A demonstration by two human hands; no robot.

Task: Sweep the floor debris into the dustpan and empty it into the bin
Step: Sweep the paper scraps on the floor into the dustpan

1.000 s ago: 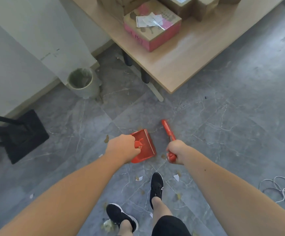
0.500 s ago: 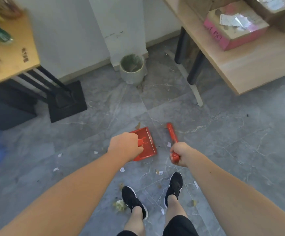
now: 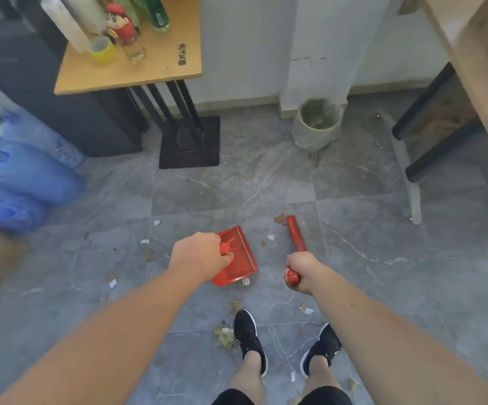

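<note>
Scraps [image 3: 223,337] lay on the grey floor [image 3: 383,229] beside the black shoes [image 3: 250,337]. Just beyond, the left hand [image 3: 197,255] had its fingers curled round the handle of the red dustpan [image 3: 241,261], and the right hand [image 3: 301,271] was clenched on the red brush [image 3: 295,233]. Well beyond, the bin [image 3: 317,124] stood against the wall [image 3: 251,54].

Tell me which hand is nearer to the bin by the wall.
Right. The right hand, gripping the brush, is almost straight in line with the bin; the left hand, holding the dustpan, sits further off to the left.
</note>
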